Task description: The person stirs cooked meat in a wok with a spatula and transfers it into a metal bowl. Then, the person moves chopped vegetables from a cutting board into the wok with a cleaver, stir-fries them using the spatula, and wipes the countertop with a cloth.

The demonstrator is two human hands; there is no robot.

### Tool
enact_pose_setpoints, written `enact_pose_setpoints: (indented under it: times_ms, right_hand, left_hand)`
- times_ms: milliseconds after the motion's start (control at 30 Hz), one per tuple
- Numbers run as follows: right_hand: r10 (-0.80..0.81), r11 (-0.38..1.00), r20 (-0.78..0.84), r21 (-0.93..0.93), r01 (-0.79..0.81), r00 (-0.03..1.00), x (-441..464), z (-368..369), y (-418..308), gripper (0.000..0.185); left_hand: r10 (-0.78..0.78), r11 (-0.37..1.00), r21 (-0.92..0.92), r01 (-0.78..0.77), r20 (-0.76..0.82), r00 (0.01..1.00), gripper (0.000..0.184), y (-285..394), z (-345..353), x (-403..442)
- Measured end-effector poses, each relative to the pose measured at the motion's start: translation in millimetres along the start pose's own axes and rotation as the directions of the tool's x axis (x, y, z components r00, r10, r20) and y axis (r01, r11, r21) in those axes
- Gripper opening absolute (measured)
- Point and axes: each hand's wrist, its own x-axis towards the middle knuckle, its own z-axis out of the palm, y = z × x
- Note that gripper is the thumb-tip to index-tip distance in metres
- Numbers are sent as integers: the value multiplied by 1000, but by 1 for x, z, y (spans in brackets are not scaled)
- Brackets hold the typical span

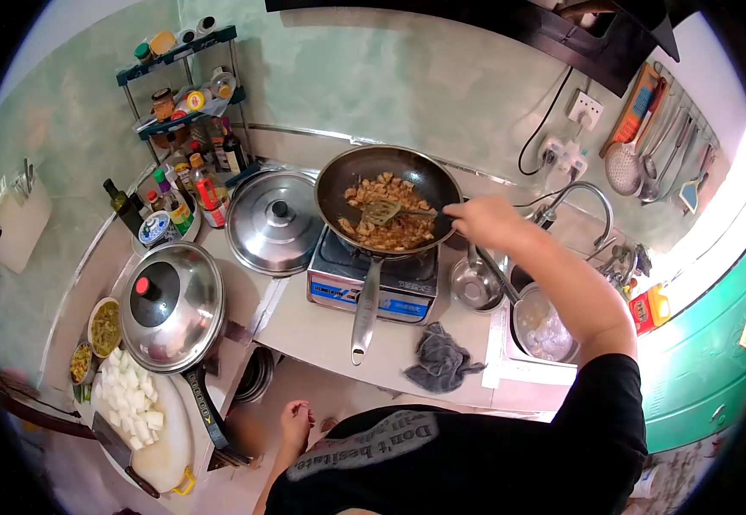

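Observation:
My right hand grips the handle of a slotted spatula, reaching over the pan from the right. The spatula's head lies among browned, diced food in a dark frying pan. The pan sits on a portable gas stove, its metal handle pointing toward me. Down beside my body hangs my left hand, its fingers curled in with nothing visible in them. It is apart from the counter and the pan.
Left of the stove lies a large steel lid. A second lidded pan stands near white cubes and a cleaver on a cutting board. A grey cloth, small pot and sink basin are rightward.

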Motion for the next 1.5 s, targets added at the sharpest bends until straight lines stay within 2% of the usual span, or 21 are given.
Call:
enact_pose_setpoints:
  times_ms: [67, 133, 233, 267, 300, 367, 567, 633, 667, 700, 767, 900, 1000, 1033, 1067, 1167, 1200, 1267, 1367, 1400, 1500]
  right_hand:
    - [-15, 1000, -54, -26, 14, 998, 0, -2, 19, 31]
    - [138, 985, -122, 118, -124, 983, 5, 6, 33, 31]
    - [211, 950, -158, 265, -164, 965, 36, 43, 39, 32]
    - [190, 934, -25, 313, -172, 982, 41, 46, 34, 33]
    - [136, 952, -30, 281, -122, 990, 45, 57, 31, 34]
    - [137, 937, 80, 312, -156, 987, 29, 47, 10, 34]
    - [124, 985, 0, 124, -123, 992, -42, -28, 27, 31]
    - [110, 991, 12, 69, -111, 994, -52, -34, 38, 29]
    - [144, 986, 127, 70, -154, 981, -46, -33, 34, 29]
    - [146, 985, 129, 71, -156, 981, -36, -22, 31, 29]
    - [143, 987, -25, 76, -141, 989, -14, 9, 28, 28]
    - [171, 984, -83, 62, -166, 982, 6, -7, 34, 28]
    - [195, 980, -35, -44, -196, 980, -15, -62, 43, 27]
    - [181, 972, 1, -154, -178, 984, -20, -75, 43, 27]
    - [168, 953, 37, -260, -153, 985, -21, -82, 42, 27]
    - [93, 941, 116, -334, -49, 989, -5, -61, 39, 27]
    - [92, 941, 115, -334, -49, 989, 2, -42, 40, 27]
    - [-28, 996, -93, -87, 20, 995, 16, -6, 40, 28]
    - [-48, 997, -116, -64, 40, 992, 10, -17, 34, 29]
    - [41, 996, -71, -72, -46, 997, -1, -34, 30, 28]
    - [47, 993, -26, -105, -49, 999, -18, -69, 42, 25]
  left_hand:
    - [27, 1000, -15, -27, 6, 1000, 10, -8, -5, 1]
    - [16, 1000, -16, -16, 2, 1000, 10, -12, -5, 1]
    - [23, 1000, -8, -23, 15, 1000, 10, -10, -2, 2]
    - [34, 999, -6, -34, 33, 999, 10, -8, -1, 2]
    - [33, 999, -2, -33, 33, 999, 10, -4, 0, 2]
    - [109, 994, 26, -110, 49, 993, 10, 4, 2, 1]
    - [14, 1000, -8, -14, 1, 1000, 10, -16, -3, 12]
    - [13, 999, -31, -13, 11, 1000, 10, -26, -6, 15]
    - [16, 999, -49, -15, 19, 1000, 9, -31, -7, 16]
    - [14, 999, -47, -13, 20, 1000, 9, -28, -5, 15]
    - [27, 1000, 9, -27, 41, 999, 8, -15, 2, 11]
    - [99, 994, 40, -102, 68, 993, 9, 7, 10, 11]
    - [84, 996, 7, -84, 49, 995, 10, 1, 6, 15]
    - [85, 996, 1, -85, 56, 995, 10, -6, 3, 17]
    - [87, 996, -5, -87, 60, 994, 10, -14, 2, 18]
    - [65, 998, 11, -66, 57, 996, 10, -9, 2, 9]
    - [67, 998, 11, -67, 56, 996, 10, -8, 2, 6]
    - [37, 999, 22, -38, 61, 997, 10, -5, 3, 7]
    - [65, 998, -17, -64, 48, 997, 9, -10, -1, 11]
    - [60, 998, -19, -59, 44, 997, 9, -13, -3, 13]
    - [47, 999, 7, -47, 1, 999, 9, -17, -5, 16]
